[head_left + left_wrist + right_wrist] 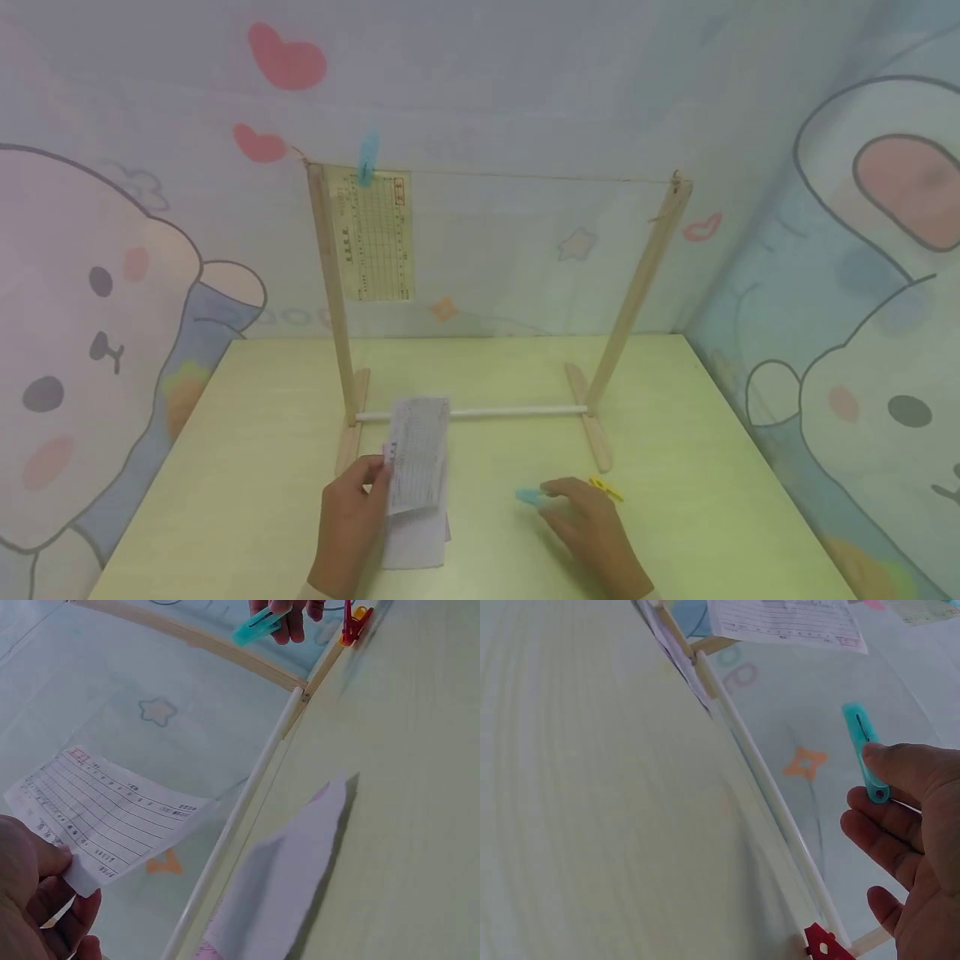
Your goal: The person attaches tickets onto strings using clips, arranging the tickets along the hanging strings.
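My left hand pinches the edge of a printed paper slip, ruled with lines, between thumb and fingers. The slip is raised over other papers on the table, white with a pink edge showing. In the left wrist view the held slip tilts away from the thumb. My right hand holds a teal clothespin between thumb and fingers, to the right of the papers. Beyond both hands, a yellowish printed slip hangs from a string under a blue clothespin.
The string spans two wooden posts on feet, joined low down by a white rod. A yellow clothespin lies beside my right hand, with a red clothespin by it. Printed cloth walls surround the table.
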### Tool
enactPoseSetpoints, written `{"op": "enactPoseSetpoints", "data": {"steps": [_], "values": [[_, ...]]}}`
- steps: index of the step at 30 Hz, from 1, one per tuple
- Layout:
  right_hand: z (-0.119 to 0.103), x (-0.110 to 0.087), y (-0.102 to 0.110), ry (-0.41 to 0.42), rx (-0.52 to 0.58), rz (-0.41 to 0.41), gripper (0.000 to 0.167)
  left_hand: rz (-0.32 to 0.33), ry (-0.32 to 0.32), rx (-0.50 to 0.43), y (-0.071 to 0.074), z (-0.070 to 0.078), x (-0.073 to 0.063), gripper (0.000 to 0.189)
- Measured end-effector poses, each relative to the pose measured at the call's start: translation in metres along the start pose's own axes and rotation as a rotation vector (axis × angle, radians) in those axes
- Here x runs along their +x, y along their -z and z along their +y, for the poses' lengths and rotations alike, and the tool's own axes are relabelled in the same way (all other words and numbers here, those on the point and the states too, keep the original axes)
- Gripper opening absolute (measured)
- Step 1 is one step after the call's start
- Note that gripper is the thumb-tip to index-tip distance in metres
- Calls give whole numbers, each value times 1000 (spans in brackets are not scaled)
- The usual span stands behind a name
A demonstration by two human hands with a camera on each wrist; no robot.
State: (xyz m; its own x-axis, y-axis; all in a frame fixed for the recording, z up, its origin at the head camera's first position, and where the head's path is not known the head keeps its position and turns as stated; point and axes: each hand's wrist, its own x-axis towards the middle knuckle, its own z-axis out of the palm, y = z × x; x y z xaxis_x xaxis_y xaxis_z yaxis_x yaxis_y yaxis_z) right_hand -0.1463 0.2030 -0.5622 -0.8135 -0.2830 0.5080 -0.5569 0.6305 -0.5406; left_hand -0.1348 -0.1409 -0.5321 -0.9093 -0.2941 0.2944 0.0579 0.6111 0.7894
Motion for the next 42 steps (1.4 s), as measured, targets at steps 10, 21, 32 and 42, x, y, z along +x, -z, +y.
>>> {"op": "enactPoseSetpoints", "data": {"steps": [10,21,32,42], "values": [[-28,56,47,-75,136,41,38,115,-183,-159,19,46,41,9],[-107,202,159,373,344,152,36,19,-215,-395,45,146,118,21],[-189,335,205,326,-40,138,16,-20,-182,-407,54,187,157,24],[-221,393,192,125,-61,-50,10,-38,-141,-400,53,190,163,23]]}}
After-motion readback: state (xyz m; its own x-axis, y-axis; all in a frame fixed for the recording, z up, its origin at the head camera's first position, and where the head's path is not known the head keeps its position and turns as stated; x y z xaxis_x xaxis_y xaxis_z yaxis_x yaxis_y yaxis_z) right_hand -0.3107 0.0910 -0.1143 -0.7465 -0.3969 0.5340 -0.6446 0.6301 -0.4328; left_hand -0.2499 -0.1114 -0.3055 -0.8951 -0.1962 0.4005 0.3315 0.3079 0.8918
